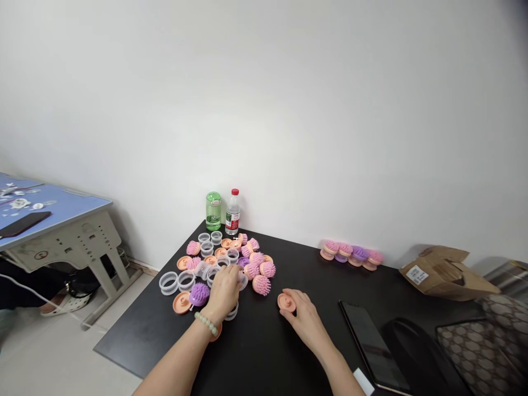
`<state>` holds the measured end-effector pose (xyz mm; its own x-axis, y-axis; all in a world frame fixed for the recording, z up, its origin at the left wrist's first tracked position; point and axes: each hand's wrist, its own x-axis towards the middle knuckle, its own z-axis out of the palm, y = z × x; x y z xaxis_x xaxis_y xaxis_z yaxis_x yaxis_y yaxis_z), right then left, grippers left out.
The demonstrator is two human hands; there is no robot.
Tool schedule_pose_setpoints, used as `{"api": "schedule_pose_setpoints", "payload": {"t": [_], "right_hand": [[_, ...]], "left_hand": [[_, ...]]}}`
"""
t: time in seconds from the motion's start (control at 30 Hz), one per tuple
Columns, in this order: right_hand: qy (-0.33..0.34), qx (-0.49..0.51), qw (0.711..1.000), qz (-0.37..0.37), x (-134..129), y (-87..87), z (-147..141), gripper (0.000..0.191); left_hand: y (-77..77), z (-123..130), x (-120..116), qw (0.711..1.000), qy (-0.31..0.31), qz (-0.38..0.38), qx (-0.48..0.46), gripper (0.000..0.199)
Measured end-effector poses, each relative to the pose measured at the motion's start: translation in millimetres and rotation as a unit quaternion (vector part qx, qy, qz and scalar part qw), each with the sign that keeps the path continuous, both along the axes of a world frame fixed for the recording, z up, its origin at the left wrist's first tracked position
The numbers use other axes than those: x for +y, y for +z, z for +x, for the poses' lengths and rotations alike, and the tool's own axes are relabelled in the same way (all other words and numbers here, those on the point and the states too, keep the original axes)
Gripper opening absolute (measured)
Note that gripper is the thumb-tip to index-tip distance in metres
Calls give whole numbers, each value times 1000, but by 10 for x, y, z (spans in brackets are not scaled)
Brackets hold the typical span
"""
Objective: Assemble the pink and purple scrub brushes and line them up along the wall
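Brush parts (259, 269) heaped on a black table (264, 352)
An orange base (286, 302) was pinched by the right hand (303, 322); the left hand (223, 294) was cupped over clear rings (186, 280), its grip hidden; two bottles (232, 213) stood behind, four brushes (350, 253) rightward

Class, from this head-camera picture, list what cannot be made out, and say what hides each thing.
Head view:
- What the left hand holds: its own fingers cover it.
- The orange disc below the left wrist: the wrist hides most of it.
- The label on the water bottle: too small to read.
- The patterned fabric: cut off by the picture's lower edge.
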<state>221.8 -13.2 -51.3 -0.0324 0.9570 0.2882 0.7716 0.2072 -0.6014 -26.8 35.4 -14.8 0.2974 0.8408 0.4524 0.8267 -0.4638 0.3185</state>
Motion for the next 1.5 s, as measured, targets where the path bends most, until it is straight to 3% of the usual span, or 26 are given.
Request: {"api": "schedule_pose_setpoints", "payload": {"t": [0.17, 0.33, 0.5, 0.7, 0.83, 0.93, 1.1, 1.23, 1.37, 1.5], "right_hand": [[17, -11, 1000, 0, -19, -4, 13, 45], [28, -27, 999, 7, -26, 1, 12, 49], [34, -44, 998, 32, -29, -5, 12, 52], [31, -52, 995, 79, -14, -19, 48, 49], [34, -45, 993, 102, -12, 6, 35, 40], [61, -33, 991, 115, -36, 69, -86, 42], [150, -61, 983, 85, -26, 211, -487, 60], [172, -58, 981, 68, 115, 245, -807, 71], [165, -39, 983, 74, 196, 213, -943, 55], [142, 11, 986, 83, 136, 189, -777, 48]], "left_hand": [[76, 36, -88, 1000, -11, 25, 8, 30], [154, 216, -187, 993, -30, 84, 73, 31], [121, 502, -139, 991, -74, 58, 97, 32], [38, 574, -119, 990, -141, -12, -16, 20], [151, 371, -82, 970, -139, -69, -189, 20], [289, 165, 10, 918, -128, -136, -350, 34], [416, -38, 139, 758, -151, -276, -571, 44], [381, -22, 168, 654, -162, -351, -651, 45], [329, 69, 165, 592, -170, -407, -674, 40], [344, 160, 153, 555, -175, -439, -685, 34]]}}
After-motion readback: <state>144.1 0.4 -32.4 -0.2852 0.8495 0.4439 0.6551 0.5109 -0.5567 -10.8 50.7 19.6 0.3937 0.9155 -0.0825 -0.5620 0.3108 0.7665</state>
